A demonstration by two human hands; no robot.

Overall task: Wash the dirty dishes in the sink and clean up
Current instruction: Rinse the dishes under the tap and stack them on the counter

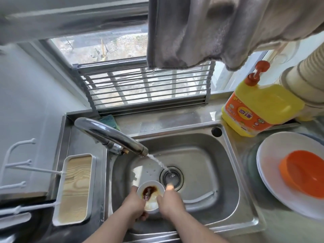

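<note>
Low in the sink (201,146), beside the drain and short of the tap's stream (161,163), 2 hands hold 1 small stained bowl (150,197). The left hand (135,206) cups its rim, fingers curled; the right hand (168,202) pinches the opposite edge, probably steadying it for rinsing.

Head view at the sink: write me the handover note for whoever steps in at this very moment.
Left hand grips the small white bowl over the sink; right hand holds its other edge, thumb inside.
Bowl carries brown residue, unrinsed.
Faucet runs; the stream lands on the drain, missing the bowl.
White plates with an orange bowl sit on the right counter; detergent bottle stands behind.
Left: rinse the bowl, shut off water, tidy.
</note>
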